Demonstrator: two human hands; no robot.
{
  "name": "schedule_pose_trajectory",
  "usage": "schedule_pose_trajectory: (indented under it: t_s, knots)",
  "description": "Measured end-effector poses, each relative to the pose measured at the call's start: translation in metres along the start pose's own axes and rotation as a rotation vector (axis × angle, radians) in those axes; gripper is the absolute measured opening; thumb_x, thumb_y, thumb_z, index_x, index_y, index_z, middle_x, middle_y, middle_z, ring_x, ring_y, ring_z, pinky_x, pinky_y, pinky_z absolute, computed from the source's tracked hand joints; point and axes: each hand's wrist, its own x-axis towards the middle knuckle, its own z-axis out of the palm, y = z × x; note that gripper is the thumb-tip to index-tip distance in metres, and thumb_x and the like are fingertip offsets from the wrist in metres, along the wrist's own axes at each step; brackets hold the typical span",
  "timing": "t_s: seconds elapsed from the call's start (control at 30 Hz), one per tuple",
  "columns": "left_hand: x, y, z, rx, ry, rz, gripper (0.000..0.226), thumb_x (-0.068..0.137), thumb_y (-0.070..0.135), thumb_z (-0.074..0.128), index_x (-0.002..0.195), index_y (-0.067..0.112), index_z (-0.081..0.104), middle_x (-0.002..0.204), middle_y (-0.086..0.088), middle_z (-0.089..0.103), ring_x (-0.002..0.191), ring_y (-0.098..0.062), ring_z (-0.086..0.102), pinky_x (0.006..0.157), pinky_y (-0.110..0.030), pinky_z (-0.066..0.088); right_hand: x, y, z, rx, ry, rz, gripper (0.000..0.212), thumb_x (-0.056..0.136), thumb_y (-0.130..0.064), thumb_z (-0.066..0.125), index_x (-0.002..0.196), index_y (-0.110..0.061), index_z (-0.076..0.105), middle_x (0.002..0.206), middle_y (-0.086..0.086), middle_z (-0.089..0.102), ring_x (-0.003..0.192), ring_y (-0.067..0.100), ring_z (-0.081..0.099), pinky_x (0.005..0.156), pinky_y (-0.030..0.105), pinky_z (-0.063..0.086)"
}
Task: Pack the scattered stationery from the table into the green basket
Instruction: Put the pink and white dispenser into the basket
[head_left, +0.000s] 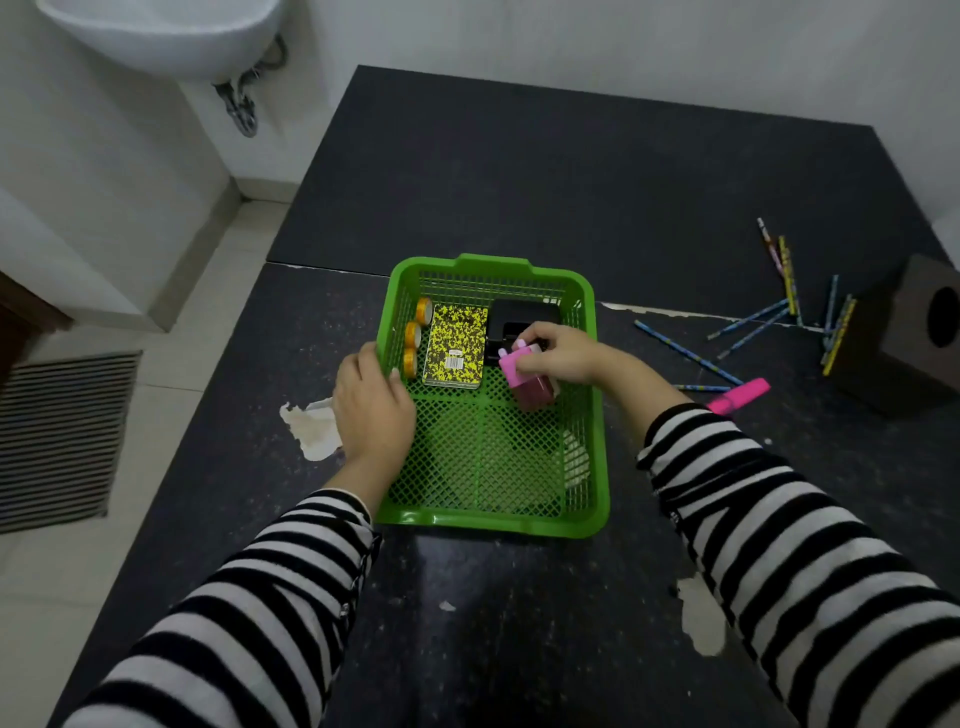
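- We are counting one green plastic mesh basket (493, 522), three yellow tape rolls (413, 335), one yellow-and-black speckled notebook (454, 345), one black box-shaped thing (522, 312) and one pink box-shaped plastic thing (524, 387).
- On the dark speckled table (519, 182), well to the right of the basket, about eight thin pencils (685, 352) are lying scattered; we cannot count them exactly. One pink highlighter (740, 395) is lying near them, and one brown box with a round hole (904, 343) is standing at the right edge.
- The basket is standing on the near middle of the table, and a strip of table is lying between it and the left table edge.
- The far half of the basket is holding the rolls along the left wall, the notebook just beside them and the black thing at the right; the near half is showing bare mesh.
- The left hand (371, 410) is gripping the left rim of the basket with curled fingers.
- The right hand (561, 353) is pinching the pink thing from above, inside the basket by the right wall; we cannot tell if it is touching the floor.
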Motion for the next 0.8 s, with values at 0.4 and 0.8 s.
schedule_pose_trajectory:
  t_s: [0.4,0.8]
  knots:
    - [-0.0021,0.0006,0.0002,-0.013,-0.089,-0.055,0.046,0.095,0.021,0.044,0.138,0.006,0.035,0.128,-0.020,0.048,0.110,-0.035,0.052,0.086,-0.046,0.045,0.0009,0.0003,0.0058,-0.164,-0.040,-0.077,0.062,0.076,-0.010,0.072,0.133,-0.018,0.050,0.130,0.007,0.051,0.101,0.021,0.055,0.078,0.029,0.047]
    - [-0.0020,0.0023,0.0022,0.042,-0.096,-0.056,0.050,0.094,0.026,0.047,0.138,0.005,0.034,0.124,-0.022,0.051,0.108,-0.039,0.053,0.083,-0.046,0.044,-0.0001,-0.0061,0.0040,-0.697,-0.035,-0.181,0.058,0.080,-0.012,0.071,0.128,-0.034,0.048,0.118,0.008,0.046,0.102,0.031,0.058,0.078,0.034,0.050]
